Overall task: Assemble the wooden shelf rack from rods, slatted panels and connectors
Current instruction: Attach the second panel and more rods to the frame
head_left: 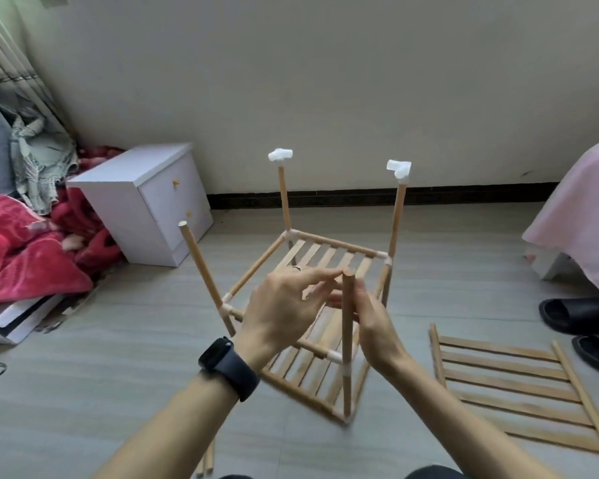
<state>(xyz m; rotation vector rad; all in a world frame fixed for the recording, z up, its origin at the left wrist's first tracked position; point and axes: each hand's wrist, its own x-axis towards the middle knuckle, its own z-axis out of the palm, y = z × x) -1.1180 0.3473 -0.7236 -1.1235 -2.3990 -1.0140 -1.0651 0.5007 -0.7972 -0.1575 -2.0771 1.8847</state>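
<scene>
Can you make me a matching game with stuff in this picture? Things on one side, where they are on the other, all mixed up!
Things:
1 watch
2 loose slatted panel
3 white connector
4 red blanket

Places:
A on top of a back rod
B flat on the floor, right side
C strapped above the left hand
D heaped at the far left

Pairs: 1-C, 2-B, 3-A, 4-D.
</scene>
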